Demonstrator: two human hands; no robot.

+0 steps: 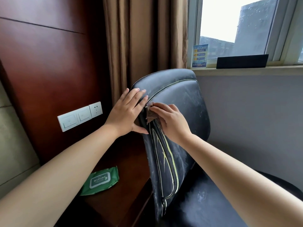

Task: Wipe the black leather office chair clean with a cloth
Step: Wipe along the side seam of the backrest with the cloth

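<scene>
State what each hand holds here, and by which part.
The right hand presses a crumpled brown cloth under its fingers against the chair backrest seam. The left hand lies flat on the backrest's side, holding nothing.

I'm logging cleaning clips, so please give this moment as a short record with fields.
chair: black leather chair, backrest dusty and scuffed
cloth: brown cloth, bunched at the backrest's seam
right hand: right hand presses the cloth on the backrest
left hand: left hand flat on the backrest's edge, steadying it
wipes: green wipes pack lying on the wooden desk
progress: dust remains on backrest and seat
</scene>
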